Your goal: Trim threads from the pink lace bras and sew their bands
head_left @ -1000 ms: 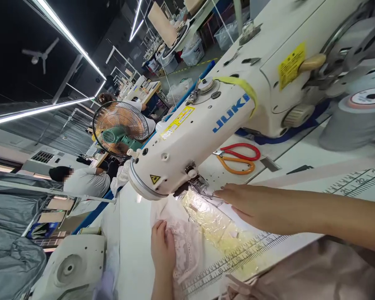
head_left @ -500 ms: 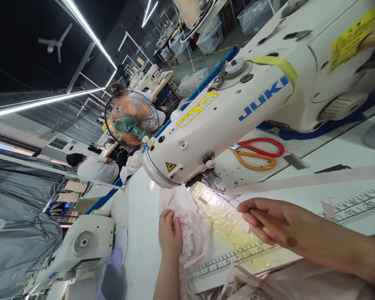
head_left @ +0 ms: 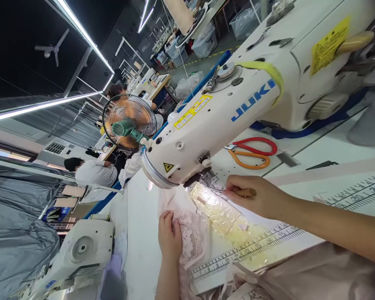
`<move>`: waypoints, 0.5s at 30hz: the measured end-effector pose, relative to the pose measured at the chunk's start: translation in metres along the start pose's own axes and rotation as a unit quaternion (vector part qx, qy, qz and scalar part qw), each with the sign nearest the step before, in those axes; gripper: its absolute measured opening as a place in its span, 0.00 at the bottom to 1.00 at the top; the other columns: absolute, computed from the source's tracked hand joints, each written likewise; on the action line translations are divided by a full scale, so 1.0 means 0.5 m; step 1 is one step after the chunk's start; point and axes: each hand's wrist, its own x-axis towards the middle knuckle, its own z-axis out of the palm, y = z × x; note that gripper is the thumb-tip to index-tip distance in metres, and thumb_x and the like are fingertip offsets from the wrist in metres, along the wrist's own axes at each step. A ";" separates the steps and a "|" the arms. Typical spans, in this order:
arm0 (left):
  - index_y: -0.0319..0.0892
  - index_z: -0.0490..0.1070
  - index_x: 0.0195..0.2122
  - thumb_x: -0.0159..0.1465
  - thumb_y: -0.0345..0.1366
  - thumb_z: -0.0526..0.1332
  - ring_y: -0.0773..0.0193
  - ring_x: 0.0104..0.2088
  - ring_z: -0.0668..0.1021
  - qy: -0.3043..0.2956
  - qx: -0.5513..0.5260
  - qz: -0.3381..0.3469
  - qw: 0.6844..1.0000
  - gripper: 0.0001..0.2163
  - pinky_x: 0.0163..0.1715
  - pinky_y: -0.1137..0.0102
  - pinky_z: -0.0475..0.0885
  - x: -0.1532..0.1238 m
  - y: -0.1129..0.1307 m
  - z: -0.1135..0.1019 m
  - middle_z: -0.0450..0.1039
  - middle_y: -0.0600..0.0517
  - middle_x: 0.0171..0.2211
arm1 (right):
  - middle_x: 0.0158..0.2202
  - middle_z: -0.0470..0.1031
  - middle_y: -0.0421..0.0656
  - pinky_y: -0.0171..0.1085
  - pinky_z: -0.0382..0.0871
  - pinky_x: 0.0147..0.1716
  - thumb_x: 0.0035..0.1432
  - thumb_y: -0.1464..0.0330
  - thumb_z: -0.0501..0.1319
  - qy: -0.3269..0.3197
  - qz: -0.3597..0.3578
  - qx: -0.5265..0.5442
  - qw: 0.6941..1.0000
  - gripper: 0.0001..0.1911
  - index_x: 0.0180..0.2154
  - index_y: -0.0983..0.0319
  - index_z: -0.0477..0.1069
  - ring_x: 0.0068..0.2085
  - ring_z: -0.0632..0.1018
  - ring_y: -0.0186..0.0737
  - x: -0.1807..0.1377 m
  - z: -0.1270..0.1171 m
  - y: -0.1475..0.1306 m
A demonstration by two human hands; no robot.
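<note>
My left hand point(head_left: 170, 235) lies on a pale pink lace garment piece point(head_left: 192, 241), fingers flat and slightly apart, pressing it to the machine table. In my right hand point(head_left: 253, 193) is an awl with a wooden handle point(head_left: 246, 192), gripped in closed fingers. Its thin tip points left toward the presser foot point(head_left: 209, 177) of the white sewing machine point(head_left: 187, 137); whether it touches anything there is hidden. Clear film over a yellowish sheet point(head_left: 225, 218) covers the table between my hands, lit by the machine lamp.
Scissors with red and orange handles point(head_left: 253, 161) lie behind my right hand. A printed ruler strip point(head_left: 246, 250) runs along the table's near side. Pinkish fabric point(head_left: 315, 275) hangs at the near edge. Beyond stand a fan point(head_left: 123, 127) and another machine point(head_left: 84, 246); two people sit further off.
My right hand has moved left and up, bringing the awl closer to the presser foot, its handle now lying flatter. My left hand stays on the lace. The view has shifted slightly.
</note>
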 end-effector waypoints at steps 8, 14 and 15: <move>0.41 0.68 0.45 0.66 0.35 0.51 0.55 0.48 0.74 -0.007 0.000 -0.010 1.000 0.10 0.45 0.58 0.73 0.001 0.000 0.001 0.70 0.42 0.46 | 0.16 0.54 0.34 0.35 0.53 0.22 0.55 0.58 0.50 0.021 -0.028 -0.056 0.998 0.13 0.23 0.56 0.54 0.21 0.60 0.36 0.023 0.017 0.017; 0.42 0.68 0.45 0.66 0.35 0.52 0.56 0.48 0.74 0.000 -0.008 -0.015 1.000 0.10 0.46 0.58 0.72 0.002 0.002 0.001 0.70 0.43 0.46 | 0.18 0.55 0.34 0.35 0.55 0.24 0.57 0.61 0.50 -0.006 -0.031 -0.078 0.996 0.12 0.25 0.56 0.53 0.22 0.61 0.36 0.025 0.020 0.008; 0.41 0.68 0.45 0.65 0.35 0.52 0.56 0.48 0.74 0.000 -0.008 -0.015 1.000 0.10 0.46 0.58 0.72 0.002 0.002 0.001 0.70 0.43 0.46 | 0.18 0.55 0.34 0.35 0.55 0.24 0.58 0.62 0.50 -0.010 -0.031 -0.083 0.996 0.12 0.25 0.56 0.52 0.22 0.61 0.36 0.025 0.020 0.006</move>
